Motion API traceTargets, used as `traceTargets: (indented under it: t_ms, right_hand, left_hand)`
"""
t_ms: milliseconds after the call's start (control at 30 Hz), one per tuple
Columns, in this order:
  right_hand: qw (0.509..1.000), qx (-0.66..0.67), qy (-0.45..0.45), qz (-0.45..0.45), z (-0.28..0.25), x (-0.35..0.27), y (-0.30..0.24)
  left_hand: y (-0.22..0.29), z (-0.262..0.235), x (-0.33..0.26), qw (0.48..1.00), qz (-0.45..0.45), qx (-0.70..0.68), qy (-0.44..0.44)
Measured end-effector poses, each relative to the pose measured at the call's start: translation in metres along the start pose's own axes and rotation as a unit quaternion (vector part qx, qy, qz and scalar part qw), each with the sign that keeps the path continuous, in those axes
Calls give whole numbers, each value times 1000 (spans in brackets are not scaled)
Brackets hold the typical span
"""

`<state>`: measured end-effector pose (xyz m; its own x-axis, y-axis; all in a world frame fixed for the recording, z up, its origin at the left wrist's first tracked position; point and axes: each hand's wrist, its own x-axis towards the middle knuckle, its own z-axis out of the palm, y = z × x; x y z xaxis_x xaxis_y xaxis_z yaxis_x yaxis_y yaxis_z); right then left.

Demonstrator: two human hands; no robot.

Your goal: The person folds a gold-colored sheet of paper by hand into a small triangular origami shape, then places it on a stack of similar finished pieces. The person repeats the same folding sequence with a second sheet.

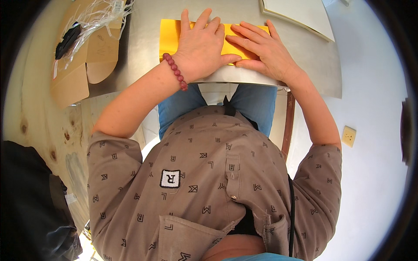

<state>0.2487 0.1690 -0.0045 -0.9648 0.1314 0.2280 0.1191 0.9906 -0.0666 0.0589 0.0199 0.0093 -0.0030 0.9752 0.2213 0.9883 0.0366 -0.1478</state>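
A shiny golden-yellow sheet [169, 40], longer than it is deep, lies near the front edge of the metal table. Across its left half rests my left hand [201, 45], palm down with fingers stretched out and spread, a dark red bead bracelet on the wrist. My right hand [263, 50] lies flat on the right half, its fingers apart and pointing up and left. Both thumbs come close together at the sheet's near edge. Much of the sheet is hidden under the hands, so I cannot tell whether it is folded or layered.
An opened brown cardboard box [102, 52] stands at the table's left end, with clear plastic strips [98, 24] and a black item [68, 41] on it. A white pad or stack of paper [300, 15] lies at the back right. The steel table [320, 65] ends just before my lap.
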Motion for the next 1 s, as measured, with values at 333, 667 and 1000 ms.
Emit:
traceTargets:
  t_ms: [333, 667, 1000]
  right_hand:
    - [999, -32, -2, 4, 5, 0, 0]
    - [1000, -14, 10, 16, 5, -1, 4]
    - [996, 15, 2, 91, -10, -47, 38]
  left_hand:
    - [-10, 7, -13, 995, -15, -87, -44]
    - [-25, 10, -17, 990, 3, -126, -63]
    - [-25, 14, -18, 990, 0, -132, -53]
